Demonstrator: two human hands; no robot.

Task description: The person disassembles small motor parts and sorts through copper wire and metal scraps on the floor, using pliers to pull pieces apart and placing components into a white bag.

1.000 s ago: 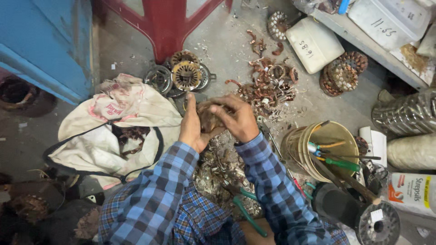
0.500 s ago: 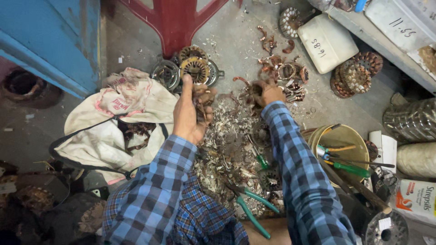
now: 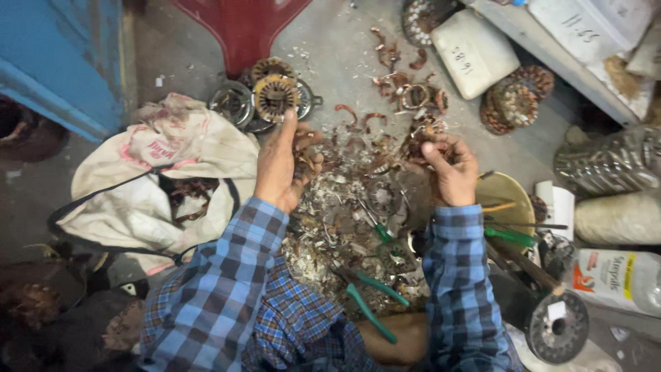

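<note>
Copper scrap (image 3: pixel 306 155) is clenched in left hand (image 3: pixel 279 165); right hand (image 3: pixel 451 169) grips wire clump (image 3: pixel 423 138), pulled apart over debris pile (image 3: pixel 344 220).

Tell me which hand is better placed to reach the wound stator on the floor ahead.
Left. The left hand has its fingertips right at the wound stator; the right hand is farther right, fingers closed on copper scrap.

Dim, flat light (soft motion blur)
</note>
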